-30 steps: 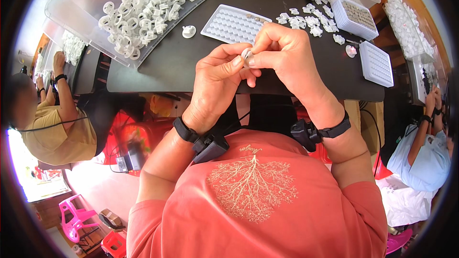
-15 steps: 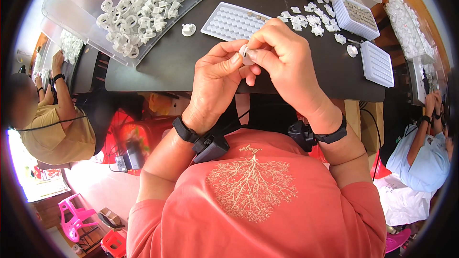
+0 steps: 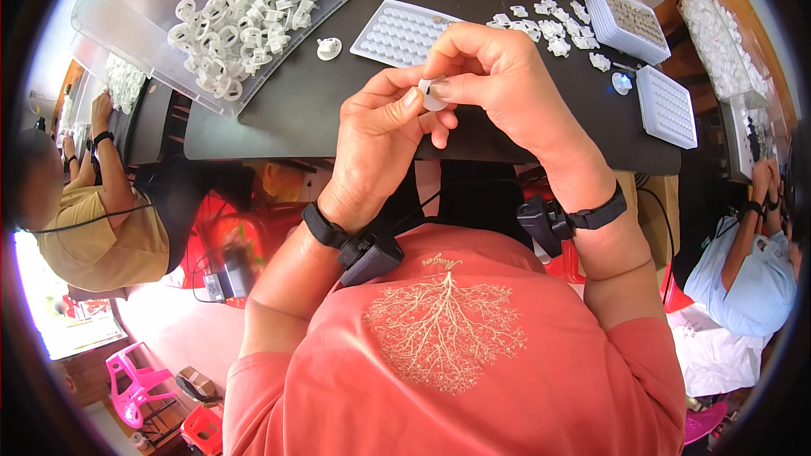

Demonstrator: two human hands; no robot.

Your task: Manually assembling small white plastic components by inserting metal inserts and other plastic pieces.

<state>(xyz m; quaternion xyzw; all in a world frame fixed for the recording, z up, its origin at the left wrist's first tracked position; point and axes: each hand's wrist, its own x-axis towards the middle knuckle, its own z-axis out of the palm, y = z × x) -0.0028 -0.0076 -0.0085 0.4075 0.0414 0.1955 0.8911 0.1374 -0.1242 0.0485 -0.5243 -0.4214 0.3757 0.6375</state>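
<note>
A small round white plastic part (image 3: 432, 102) with a dark slot is between my two hands above the table's near edge. My left hand (image 3: 378, 122) pinches it between thumb and forefinger, its other fingers curled below. From the other side, my right hand (image 3: 498, 76) grips the same part with thumb and forefinger. Just beyond the fingers lies a white tray (image 3: 397, 34) with rows of small pockets, partly covered by my right hand. Left of that tray, a single round white part (image 3: 329, 49) sits on the dark table (image 3: 279, 127).
A clear bin (image 3: 253, 89) heaped with white ring-shaped parts stands at left. Loose white pieces (image 3: 553, 29), stacked trays (image 3: 632, 29) holding small discs, a bluish glowing round part (image 3: 622, 83) and another pocketed tray (image 3: 667, 105) are at right. Co-workers sit on both sides.
My right hand has turned slightly around the held part, and its wrist has shifted right. The round part at the table's right now glows bluish. Both hands keep their pinch.
</note>
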